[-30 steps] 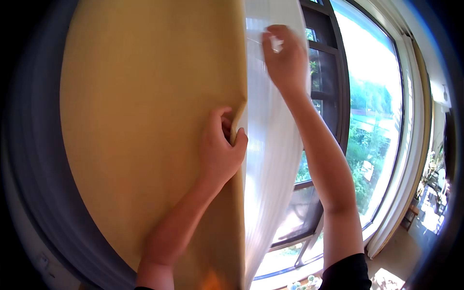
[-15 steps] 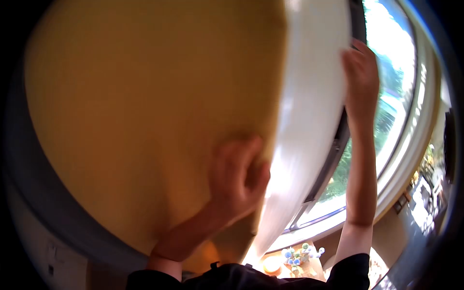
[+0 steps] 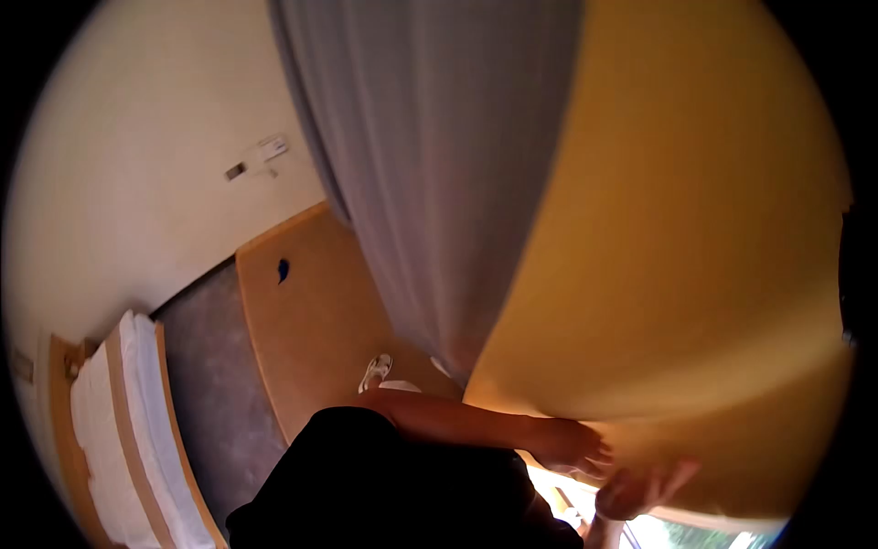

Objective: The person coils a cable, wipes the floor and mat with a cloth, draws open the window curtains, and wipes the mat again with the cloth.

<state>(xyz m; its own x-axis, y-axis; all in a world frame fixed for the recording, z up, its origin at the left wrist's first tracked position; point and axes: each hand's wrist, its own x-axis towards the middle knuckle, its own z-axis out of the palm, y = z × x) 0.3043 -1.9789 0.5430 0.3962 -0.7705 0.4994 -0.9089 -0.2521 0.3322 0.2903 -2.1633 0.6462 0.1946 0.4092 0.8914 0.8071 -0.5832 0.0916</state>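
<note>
A large yellow curtain fills the right side of the view, with a grey curtain hanging along its left edge. My left hand reaches across my body to the yellow curtain's near edge. Its fingers are curled there, and small folds run from the cloth beside them. Just beyond it, at lower right, is my right hand, slightly blurred, its fingers stretched out beside the yellow cloth and apart from one another. Part of its forearm is hidden behind my dark top.
Bright window glass shows below the hands. At left, a bed or bench with white bedding stands by dark grey flooring. A small dark object lies on the brown floor. Switches sit on the pale wall.
My view has swung left, bringing the grey curtain, floor and wall into sight. My right hand has come away from the window frame to beside my left hand.
</note>
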